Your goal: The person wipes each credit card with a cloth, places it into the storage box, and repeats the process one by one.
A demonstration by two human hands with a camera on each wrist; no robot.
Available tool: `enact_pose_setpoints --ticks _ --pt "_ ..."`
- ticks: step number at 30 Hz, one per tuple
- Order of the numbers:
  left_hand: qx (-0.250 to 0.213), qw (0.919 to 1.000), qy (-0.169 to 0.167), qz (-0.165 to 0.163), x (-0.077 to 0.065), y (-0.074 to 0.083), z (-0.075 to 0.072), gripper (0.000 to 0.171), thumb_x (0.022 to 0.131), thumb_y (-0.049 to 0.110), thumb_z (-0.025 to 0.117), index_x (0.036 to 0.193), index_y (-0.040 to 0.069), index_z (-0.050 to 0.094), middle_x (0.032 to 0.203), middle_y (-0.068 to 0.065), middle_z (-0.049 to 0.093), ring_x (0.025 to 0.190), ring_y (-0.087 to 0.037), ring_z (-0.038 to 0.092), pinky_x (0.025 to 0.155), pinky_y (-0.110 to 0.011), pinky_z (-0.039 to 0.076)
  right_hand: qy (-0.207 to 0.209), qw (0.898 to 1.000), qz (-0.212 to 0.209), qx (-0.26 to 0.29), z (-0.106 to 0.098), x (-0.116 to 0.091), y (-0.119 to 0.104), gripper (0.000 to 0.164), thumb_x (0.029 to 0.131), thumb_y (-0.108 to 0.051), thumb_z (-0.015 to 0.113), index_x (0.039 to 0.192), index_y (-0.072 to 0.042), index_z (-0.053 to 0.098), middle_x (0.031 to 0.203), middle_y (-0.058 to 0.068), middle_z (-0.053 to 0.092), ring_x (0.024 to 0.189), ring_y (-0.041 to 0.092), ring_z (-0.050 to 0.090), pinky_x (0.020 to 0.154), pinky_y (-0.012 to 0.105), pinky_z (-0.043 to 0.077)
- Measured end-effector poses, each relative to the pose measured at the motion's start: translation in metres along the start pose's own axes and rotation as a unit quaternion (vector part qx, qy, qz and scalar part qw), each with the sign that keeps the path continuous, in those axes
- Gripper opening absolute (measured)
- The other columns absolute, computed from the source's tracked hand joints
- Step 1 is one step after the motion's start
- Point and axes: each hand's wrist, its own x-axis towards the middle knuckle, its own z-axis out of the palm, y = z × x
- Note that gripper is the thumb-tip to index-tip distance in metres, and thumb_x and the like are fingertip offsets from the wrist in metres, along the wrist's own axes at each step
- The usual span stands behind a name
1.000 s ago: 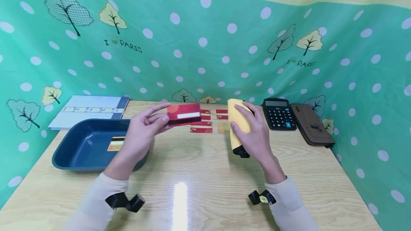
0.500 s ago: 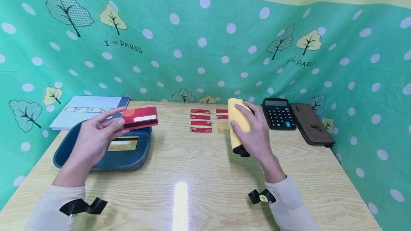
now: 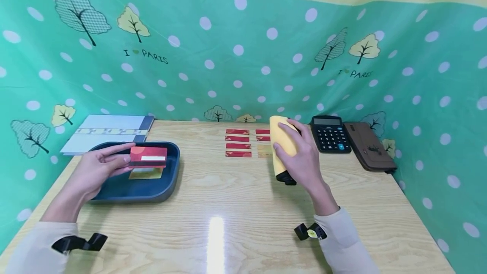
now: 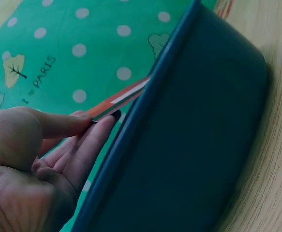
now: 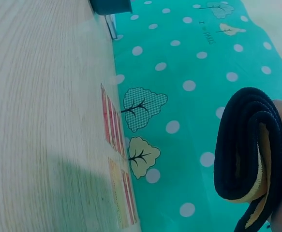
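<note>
In the head view my left hand (image 3: 93, 170) pinches a red bank card (image 3: 149, 156) between thumb and fingers, just over the dark blue basin (image 3: 167, 187). The card shows a white strip and a dark stripe. On the basin's floor lies a gold card (image 3: 146, 175), partly hidden by the red one. In the left wrist view the red card (image 4: 124, 96) passes behind the basin's rim. My right hand (image 3: 302, 155) grips a folded yellow cloth roll (image 3: 279, 138) with black edging, held above the table. Its layered end (image 5: 244, 145) shows in the right wrist view.
Several red cards (image 3: 238, 146) lie in rows at the table's back, beside a gold card (image 3: 264, 151) partly behind the roll. A black calculator (image 3: 330, 135) and a brown wallet (image 3: 370, 147) lie on the right. Behind the basin is a pale blue folder (image 3: 110, 124).
My left hand has carried the red card leftward from the table's middle, then down over the basin. My right hand stays in place with the cloth roll.
</note>
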Motion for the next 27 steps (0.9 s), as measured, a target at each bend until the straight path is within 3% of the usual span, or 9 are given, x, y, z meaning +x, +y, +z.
enact_pose_setpoints --ticks 8,15,18,22,24,27 --pt "0.072 0.9962 -0.020 -0.045 0.010 -0.006 -0.013 0.048 0.100 0.019 0.070 0.146 0.016 0.059 0.105 0.028 0.067 0.094 -0.002 0.075 0.087 -0.030 0.064 -0.001 1.000 0.012 -0.002 -0.001 -0.001 0.000 0.055 0.086 -0.016 0.082 0.139 -0.020 0.066 0.150 0.005 0.054 0.124 0.029 0.058 0.078 0.035 0.049" --pt "0.121 0.9905 -0.014 -0.063 0.015 -0.006 -0.015 0.064 0.100 0.027 0.069 0.155 0.004 0.045 0.103 0.030 0.064 0.094 0.003 0.073 0.088 -0.029 0.064 0.002 1.000 0.007 -0.002 -0.003 0.001 0.000 0.054 0.086 -0.016 0.082 0.138 -0.019 0.067 0.150 0.006 0.054 0.124 0.030 0.059 0.079 0.036 0.050" --pt "0.146 0.9868 -0.007 -0.069 0.017 -0.007 -0.016 0.069 0.100 0.031 0.069 0.156 0.000 0.041 0.113 0.018 0.065 0.094 0.005 0.071 0.089 -0.028 0.064 0.003 1.000 0.008 -0.003 -0.003 0.001 0.001 0.054 0.086 -0.015 0.082 0.138 -0.019 0.067 0.150 0.006 0.054 0.124 0.030 0.059 0.078 0.035 0.050" --pt "0.158 0.9849 -0.007 -0.070 0.019 -0.010 -0.019 0.066 0.100 0.032 0.070 0.153 0.001 0.046 0.114 0.015 0.063 0.094 0.005 0.070 0.089 -0.027 0.064 0.002 1.000 0.014 -0.005 -0.005 0.002 0.002 0.055 0.086 -0.016 0.082 0.138 -0.020 0.067 0.149 0.005 0.054 0.114 0.029 0.061 0.074 0.032 0.048" --pt "0.154 0.9856 -0.010 -0.069 0.020 -0.010 -0.021 0.062 0.099 0.032 0.070 0.151 0.005 0.051 0.105 0.026 0.059 0.093 0.005 0.071 0.088 -0.025 0.064 0.002 1.000 0.016 -0.006 -0.005 0.002 0.002 0.055 0.085 -0.016 0.082 0.138 -0.021 0.067 0.149 0.005 0.054 0.113 0.028 0.061 0.073 0.032 0.047" --pt "0.159 0.9848 -0.011 -0.069 0.021 -0.010 -0.023 0.055 0.098 0.034 0.072 0.146 0.011 0.059 0.102 0.029 0.061 0.093 0.006 0.071 0.085 -0.018 0.063 0.003 1.000 0.019 -0.007 -0.006 0.002 0.002 0.055 0.085 -0.016 0.082 0.138 -0.021 0.067 0.149 0.005 0.054 0.111 0.028 0.060 0.073 0.032 0.048"
